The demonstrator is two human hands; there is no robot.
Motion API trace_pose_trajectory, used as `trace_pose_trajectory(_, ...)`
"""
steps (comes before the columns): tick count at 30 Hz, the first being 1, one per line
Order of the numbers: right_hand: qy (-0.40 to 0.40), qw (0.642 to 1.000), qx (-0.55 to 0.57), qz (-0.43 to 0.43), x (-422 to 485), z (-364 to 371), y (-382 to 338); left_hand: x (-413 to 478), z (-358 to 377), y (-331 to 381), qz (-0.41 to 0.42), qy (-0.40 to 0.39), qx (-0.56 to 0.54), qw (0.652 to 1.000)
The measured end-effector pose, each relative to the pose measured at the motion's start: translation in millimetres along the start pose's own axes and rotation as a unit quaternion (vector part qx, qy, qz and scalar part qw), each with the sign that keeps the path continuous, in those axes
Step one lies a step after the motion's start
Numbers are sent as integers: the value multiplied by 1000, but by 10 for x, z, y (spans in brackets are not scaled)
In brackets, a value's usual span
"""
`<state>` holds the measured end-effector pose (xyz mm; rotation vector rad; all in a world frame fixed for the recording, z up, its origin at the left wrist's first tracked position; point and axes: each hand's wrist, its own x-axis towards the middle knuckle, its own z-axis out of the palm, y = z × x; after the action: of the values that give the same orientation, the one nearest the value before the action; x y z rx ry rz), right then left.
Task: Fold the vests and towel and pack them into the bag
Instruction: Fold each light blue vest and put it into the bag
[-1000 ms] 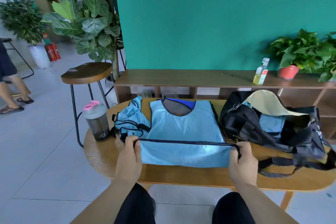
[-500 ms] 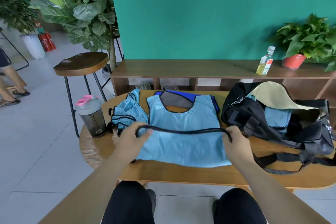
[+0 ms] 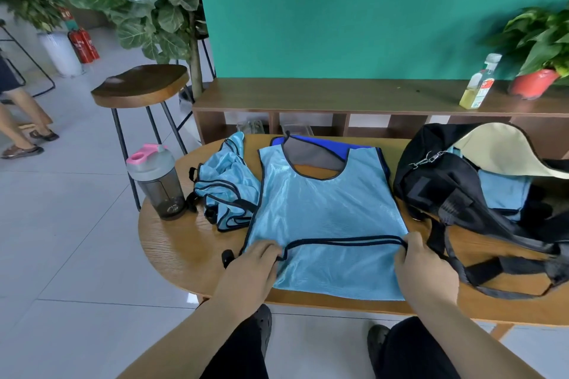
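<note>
In the head view, your left hand (image 3: pixel 255 258) and right hand (image 3: pixel 421 264) each pinch one end of the black-trimmed hem (image 3: pixel 345 240) of the light-blue vest (image 3: pixel 326 203). The vest lies flat on the tabletop (image 3: pixel 178 243), neckline away from you, and the hem is turned up over its body between your hands.

Keep that hem taut and level as you carry it toward the neckline. The mesh looks slippery, so a slack middle would likely wrinkle. Set both corners down together, then smooth outward.

Beyond your left hand the crumpled vest (image 3: pixel 228 191) touches the flat one's side, so mind you don't drag it along. The shaker bottle (image 3: pixel 157 181) stands farther out on that side, near the tabletop's rim.

Just outside your right hand lies the bag strap (image 3: pixel 480 271). The open bag (image 3: pixel 446 191) sits beyond it, with a folded blue piece (image 3: pixel 502 191) already inside.

A blue-and-grey cloth (image 3: pixel 317 157), probably the towel, lies under the neckline.

The near fold sits close to the tabletop's edge, so your free room is forward.
</note>
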<state>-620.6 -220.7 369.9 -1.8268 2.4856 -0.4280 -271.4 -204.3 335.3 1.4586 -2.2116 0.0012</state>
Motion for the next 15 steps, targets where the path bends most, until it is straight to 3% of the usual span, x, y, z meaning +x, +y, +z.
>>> trace_pose_trajectory(5,42,999,-3,-10,103,-4,-45,204,-86,-62,-3,36,-20,999)
trace_pose_trajectory(10,22,993,22,-110,225,119,-178,573,48,-171,-59,-35,-11,998)
trace_pose_trajectory(15,25,996,72,-47,191,285,-8,489,224,-394,-86,-93,39,991)
